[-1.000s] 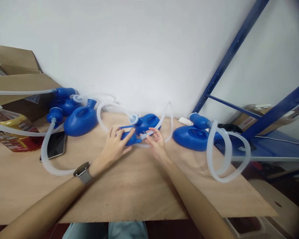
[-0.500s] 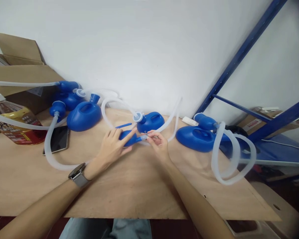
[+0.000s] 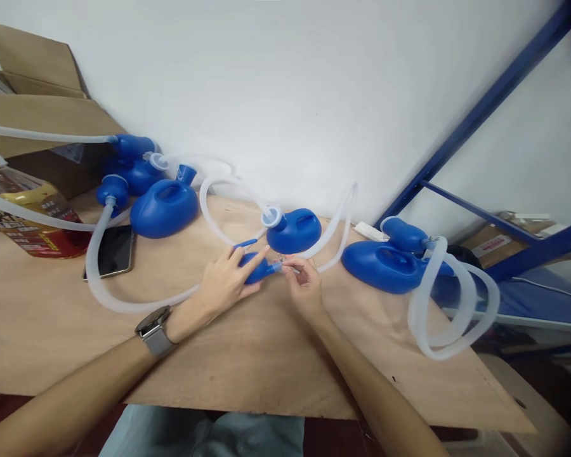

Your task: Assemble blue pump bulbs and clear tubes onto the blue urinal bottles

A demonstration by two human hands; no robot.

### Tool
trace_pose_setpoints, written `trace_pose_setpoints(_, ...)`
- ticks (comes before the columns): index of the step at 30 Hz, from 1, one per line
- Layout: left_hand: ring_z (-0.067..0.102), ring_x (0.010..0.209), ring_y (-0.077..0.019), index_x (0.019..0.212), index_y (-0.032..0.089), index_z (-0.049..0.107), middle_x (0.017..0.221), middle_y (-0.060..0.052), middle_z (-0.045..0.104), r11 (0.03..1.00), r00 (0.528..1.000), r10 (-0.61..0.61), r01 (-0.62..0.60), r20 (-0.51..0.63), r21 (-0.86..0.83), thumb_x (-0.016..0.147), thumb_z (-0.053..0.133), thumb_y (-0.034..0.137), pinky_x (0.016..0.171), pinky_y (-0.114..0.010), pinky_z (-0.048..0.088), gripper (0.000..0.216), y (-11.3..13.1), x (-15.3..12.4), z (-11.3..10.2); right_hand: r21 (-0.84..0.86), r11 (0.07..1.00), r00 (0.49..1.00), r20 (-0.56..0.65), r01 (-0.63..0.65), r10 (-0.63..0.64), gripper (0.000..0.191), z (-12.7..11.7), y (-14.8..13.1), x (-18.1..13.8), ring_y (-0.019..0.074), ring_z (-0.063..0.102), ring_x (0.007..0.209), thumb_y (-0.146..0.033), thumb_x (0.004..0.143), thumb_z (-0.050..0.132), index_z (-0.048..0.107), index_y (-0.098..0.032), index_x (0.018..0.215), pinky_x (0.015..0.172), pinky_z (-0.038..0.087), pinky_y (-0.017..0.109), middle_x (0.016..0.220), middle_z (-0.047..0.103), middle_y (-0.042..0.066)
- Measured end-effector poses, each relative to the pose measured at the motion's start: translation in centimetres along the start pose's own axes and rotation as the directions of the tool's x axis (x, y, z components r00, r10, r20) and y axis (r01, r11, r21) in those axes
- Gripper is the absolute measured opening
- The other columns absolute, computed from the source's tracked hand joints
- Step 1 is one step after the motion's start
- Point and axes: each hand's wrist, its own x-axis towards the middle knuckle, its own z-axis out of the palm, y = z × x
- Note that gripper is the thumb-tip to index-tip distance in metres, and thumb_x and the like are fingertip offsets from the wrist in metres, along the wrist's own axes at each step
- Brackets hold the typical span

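My left hand (image 3: pixel 226 281), with a watch on the wrist, grips a small blue funnel-shaped connector (image 3: pixel 255 268) on the wooden table (image 3: pixel 247 355). Against the connector's narrow tip, my right hand (image 3: pixel 304 284) pinches the end of a translucent hose (image 3: pixel 335 231). That hose loops back past a small blue plastic bottle (image 3: pixel 295 231) lying just behind both hands.
A larger blue bottle (image 3: pixel 379 265) with coiled hose (image 3: pixel 450 317) sits at the right table edge. More blue bottles (image 3: pixel 164 207) with hoses lie back left, beside a phone (image 3: pixel 113 251), a drink bottle (image 3: pixel 26 216) and a cardboard box (image 3: pixel 42 120). Blue shelving (image 3: pixel 504 89) stands right.
Both hands stay on the connector and the hose end, which is now pinched closer to the connector's tip. The view has tilted down and shifted slightly.
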Motion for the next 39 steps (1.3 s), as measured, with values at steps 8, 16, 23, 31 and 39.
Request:
trace_pose_setpoints(8,0.066,0.109,-0.0338,0.153,0.03,0.059,0.123,-0.012,0.072,0.957,0.993,-0.12,0.116,0.001,-0.267,0.084,0.08,0.048,0.081,-0.041,0.059,0.074,0.8,-0.1,0.0,0.031,0.999,0.999,-0.039,0.021,-0.02,0.014,0.6,-0.2,0.1,0.0204,0.075,0.098,-0.041,0.095,0.073,0.072,-0.027,0.095,0.088,0.064,0.036,0.106,0.062,0.005)
trace_pose_setpoints(16,0.055,0.141,-0.0338,0.16,0.031,0.043,0.155,-0.01,0.057,0.789,0.991,-0.131,0.113,0.013,-0.604,0.084,0.079,0.057,0.117,-0.051,0.048,0.088,0.1,0.0,2.1,0.186,0.961,0.97,-0.09,-0.205,0.225,0.034,-1.2,-1.4,1.7,0.0168,0.071,0.088,-0.048,0.083,0.084,0.072,-0.027,0.107,0.077,0.064,0.032,0.104,0.068,0.003)
trace_pose_setpoints(23,0.068,0.121,-0.0318,0.143,0.022,0.056,0.131,-0.013,0.069,0.575,0.947,-0.318,0.155,-0.045,-0.803,0.082,0.08,0.053,0.107,-0.053,0.053,0.072,-0.6,0.3,3.0,0.306,0.923,0.947,-0.143,-0.234,0.288,0.041,-2.1,-1.3,2.5,0.0154,0.071,0.091,-0.048,0.08,0.087,0.067,-0.03,0.11,0.083,0.065,0.033,0.103,0.068,0.0)
trace_pose_setpoints(31,0.069,0.106,-0.0251,0.119,0.024,0.056,0.116,-0.007,0.067,0.56,0.841,-0.5,0.131,-0.208,-0.818,0.081,0.079,0.047,0.093,-0.041,0.057,0.05,-0.2,0.0,1.5,0.144,0.915,0.909,0.25,-0.377,0.334,0.041,-4.0,-1.2,3.4,0.0201,0.08,0.082,-0.055,0.077,0.088,0.074,-0.026,0.103,0.085,0.068,0.04,0.09,0.08,0.001)
trace_pose_setpoints(39,0.069,0.107,-0.027,0.113,0.023,0.055,0.11,-0.007,0.069,0.599,0.841,-0.454,0.043,-0.295,-0.8,0.083,0.077,0.046,0.097,-0.045,0.056,0.044,-0.5,-0.4,1.6,0.181,0.94,0.941,0.233,-0.289,0.244,0.036,-3.3,-2.0,2.4,0.0221,0.081,0.082,-0.052,0.075,0.091,0.074,-0.025,0.092,0.085,0.068,0.042,0.088,0.082,0.001)
